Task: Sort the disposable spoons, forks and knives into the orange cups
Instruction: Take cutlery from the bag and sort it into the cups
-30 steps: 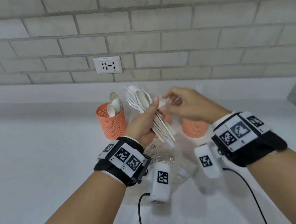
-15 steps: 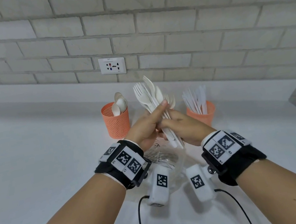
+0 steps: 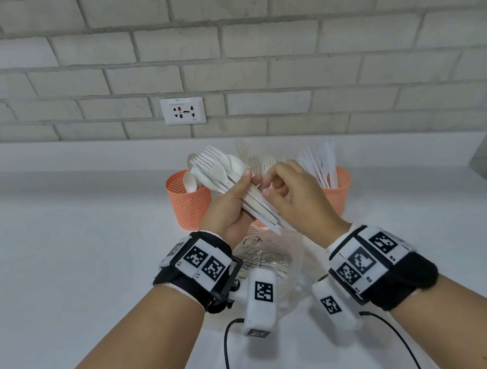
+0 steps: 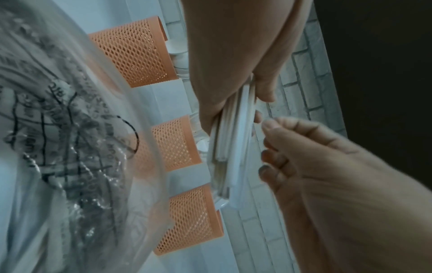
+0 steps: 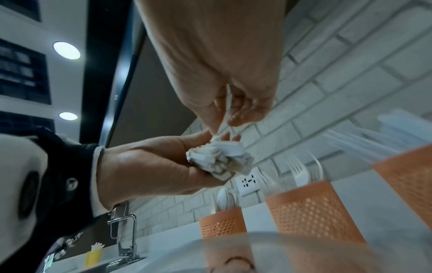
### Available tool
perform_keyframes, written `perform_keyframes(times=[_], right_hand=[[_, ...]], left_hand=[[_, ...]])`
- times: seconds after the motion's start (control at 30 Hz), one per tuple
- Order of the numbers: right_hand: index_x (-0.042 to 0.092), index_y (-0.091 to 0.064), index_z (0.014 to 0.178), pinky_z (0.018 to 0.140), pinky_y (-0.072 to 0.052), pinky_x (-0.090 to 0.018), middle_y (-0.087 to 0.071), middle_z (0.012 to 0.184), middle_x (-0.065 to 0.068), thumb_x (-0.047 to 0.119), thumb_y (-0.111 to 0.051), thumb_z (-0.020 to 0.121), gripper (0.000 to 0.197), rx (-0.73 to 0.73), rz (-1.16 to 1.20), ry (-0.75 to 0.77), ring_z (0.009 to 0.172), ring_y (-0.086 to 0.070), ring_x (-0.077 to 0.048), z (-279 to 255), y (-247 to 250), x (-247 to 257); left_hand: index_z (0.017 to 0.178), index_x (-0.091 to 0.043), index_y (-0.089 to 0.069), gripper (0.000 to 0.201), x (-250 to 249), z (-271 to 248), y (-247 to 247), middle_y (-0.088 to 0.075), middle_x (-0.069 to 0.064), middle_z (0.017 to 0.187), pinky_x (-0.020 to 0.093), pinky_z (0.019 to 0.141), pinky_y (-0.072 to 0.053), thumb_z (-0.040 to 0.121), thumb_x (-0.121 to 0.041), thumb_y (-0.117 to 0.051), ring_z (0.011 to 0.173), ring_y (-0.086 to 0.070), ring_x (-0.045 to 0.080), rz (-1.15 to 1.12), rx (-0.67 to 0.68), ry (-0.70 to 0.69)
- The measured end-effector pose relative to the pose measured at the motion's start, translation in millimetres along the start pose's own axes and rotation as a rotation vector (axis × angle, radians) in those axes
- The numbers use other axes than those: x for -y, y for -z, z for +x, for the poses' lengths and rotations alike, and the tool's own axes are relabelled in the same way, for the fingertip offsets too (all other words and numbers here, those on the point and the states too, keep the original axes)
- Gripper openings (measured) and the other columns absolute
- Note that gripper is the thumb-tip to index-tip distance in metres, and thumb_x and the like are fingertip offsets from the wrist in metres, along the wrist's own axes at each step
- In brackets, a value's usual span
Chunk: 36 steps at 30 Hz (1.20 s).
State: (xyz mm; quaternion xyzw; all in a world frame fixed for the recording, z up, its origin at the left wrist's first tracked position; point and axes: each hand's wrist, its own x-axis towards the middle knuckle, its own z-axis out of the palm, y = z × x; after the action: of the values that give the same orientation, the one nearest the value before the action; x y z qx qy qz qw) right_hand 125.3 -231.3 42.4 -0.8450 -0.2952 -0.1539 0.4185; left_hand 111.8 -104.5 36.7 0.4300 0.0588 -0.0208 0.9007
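My left hand (image 3: 238, 193) grips a bundle of white forks and spoons (image 3: 218, 169) by the handles, heads fanned up and left. My right hand (image 3: 270, 180) pinches one thin white handle (image 5: 224, 118) at the bundle's (image 5: 219, 160) right side; I cannot tell whether it is a fork or a spoon. Three orange mesh cups stand behind the hands. The left cup (image 3: 190, 206) holds spoons. Forks stand in the middle cup (image 5: 311, 208), which is mostly hidden in the head view. The right cup (image 3: 339, 189) holds knives.
A crumpled clear plastic bag (image 3: 265, 256) lies on the white counter (image 3: 60, 275) under my wrists. A brick wall with a socket (image 3: 183, 111) rises behind the cups. Black cables (image 3: 229, 360) hang from the wrist cameras. A tap (image 5: 126, 230) stands far left.
My right hand dropped beside the bundle's handles, then rose to its middle, where it pinches one piece. The left hand kept its grip on the bundle.
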Motion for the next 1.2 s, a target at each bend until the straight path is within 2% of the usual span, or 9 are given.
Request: perform_keyframes(times=[0.17, 0.27, 0.4, 0.53, 0.7, 0.83, 0.93, 1.1, 1.2], right_hand=[[0.005, -0.066, 0.096, 0.064, -0.041, -0.009, -0.052, 0.077, 0.009, 0.009, -0.063, 0.086, 0.011, 0.067, 0.049, 0.047, 0.064, -0.048, -0.003, 4.3, -1.5, 4.8], [0.006, -0.066, 0.095, 0.065, -0.041, -0.011, -0.058, 0.08, 0.001, 0.012, -0.059, 0.089, 0.011, 0.039, 0.037, 0.025, 0.07, -0.053, -0.011, 7.0, -0.6, 3.4], [0.004, -0.064, 0.089, 0.06, -0.037, -0.009, -0.052, 0.069, 0.004, 0.012, -0.058, 0.089, 0.01, 0.062, -0.023, 0.028, 0.06, -0.045, -0.006, 9.7, 1.6, 5.2], [0.006, -0.051, 0.087, 0.062, -0.035, -0.025, -0.049, 0.076, -0.003, 0.012, -0.041, 0.096, 0.015, 0.164, -0.25, -0.025, 0.071, -0.046, -0.017, 13.3, 0.4, 8.9], [0.008, -0.035, 0.091, 0.041, -0.028, -0.018, -0.041, 0.064, 0.003, 0.015, -0.031, 0.1, 0.012, 0.238, -0.175, -0.164, 0.052, -0.04, -0.009, 19.3, 6.4, 10.8], [0.009, -0.034, 0.093, 0.044, -0.032, -0.016, -0.039, 0.066, 0.005, 0.009, -0.031, 0.098, 0.006, 0.158, -0.104, -0.128, 0.056, -0.036, -0.006, 15.4, 6.6, 12.6], [0.007, -0.039, 0.096, 0.051, -0.036, -0.012, -0.044, 0.069, 0.007, 0.009, -0.034, 0.098, 0.006, 0.058, 0.053, -0.049, 0.061, -0.043, -0.006, 10.6, 6.3, 14.7], [0.003, -0.055, 0.084, 0.053, -0.034, -0.013, -0.045, 0.065, -0.001, 0.012, -0.061, 0.086, 0.011, 0.268, 0.14, -0.003, 0.054, -0.04, -0.004, 5.9, -0.1, 16.6], [0.015, -0.052, 0.078, 0.054, -0.035, -0.01, -0.041, 0.065, 0.006, 0.005, -0.067, 0.077, 0.018, 0.348, 0.036, 0.027, 0.054, -0.043, 0.001, 7.6, 2.7, 9.8]], left_hand=[[0.101, 0.004, -0.057, 0.037, -2.5, -2.8, -3.3, -0.066, 0.015, 0.094, 0.027, 0.079, -0.056, 0.1, -0.027, -0.037, 0.083, -0.069, 0.017, -0.03, 0.101, 0.052], [0.091, 0.002, -0.06, 0.03, -3.1, -4.9, -5.6, -0.072, 0.012, 0.079, 0.027, 0.073, -0.057, 0.099, -0.02, -0.04, 0.074, -0.072, 0.017, -0.096, 0.099, 0.049], [0.091, 0.0, -0.06, 0.028, -2.5, -6.3, -7.2, -0.072, 0.009, 0.074, 0.026, 0.072, -0.057, 0.099, -0.018, -0.04, 0.07, -0.071, 0.014, -0.093, 0.099, 0.056], [0.091, -0.006, -0.063, 0.026, -0.6, -6.0, -8.6, -0.071, 0.007, 0.081, 0.032, 0.082, -0.053, 0.099, -0.019, -0.042, 0.077, -0.07, 0.015, -0.048, 0.087, 0.047], [0.081, -0.006, -0.06, 0.02, 2.0, -0.9, -9.1, -0.063, 0.006, 0.073, 0.029, 0.064, -0.058, 0.096, -0.012, -0.048, 0.067, -0.064, 0.015, -0.056, -0.024, 0.051], [0.077, -0.006, -0.057, 0.017, 1.5, 3.7, -8.7, -0.061, 0.002, 0.065, 0.026, 0.072, -0.051, 0.093, -0.01, -0.052, 0.066, -0.059, 0.011, -0.034, -0.115, 0.058], [0.085, -0.005, -0.058, 0.012, 0.5, 6.2, -7.3, -0.062, 0.005, 0.077, 0.028, 0.074, -0.052, 0.094, -0.01, -0.051, 0.074, -0.06, 0.014, -0.043, -0.138, 0.051], [0.069, -0.006, -0.053, 0.042, -1.4, 4.2, -8.4, -0.06, 0.002, 0.049, 0.021, 0.054, -0.054, 0.098, -0.034, -0.042, 0.049, -0.062, 0.012, 0.039, -0.044, 0.047], [0.068, -0.004, -0.051, 0.047, -1.0, 4.9, -7.8, -0.056, 0.009, 0.055, 0.027, 0.06, -0.054, 0.096, -0.04, -0.043, 0.054, -0.06, 0.017, 0.029, -0.053, 0.04]])
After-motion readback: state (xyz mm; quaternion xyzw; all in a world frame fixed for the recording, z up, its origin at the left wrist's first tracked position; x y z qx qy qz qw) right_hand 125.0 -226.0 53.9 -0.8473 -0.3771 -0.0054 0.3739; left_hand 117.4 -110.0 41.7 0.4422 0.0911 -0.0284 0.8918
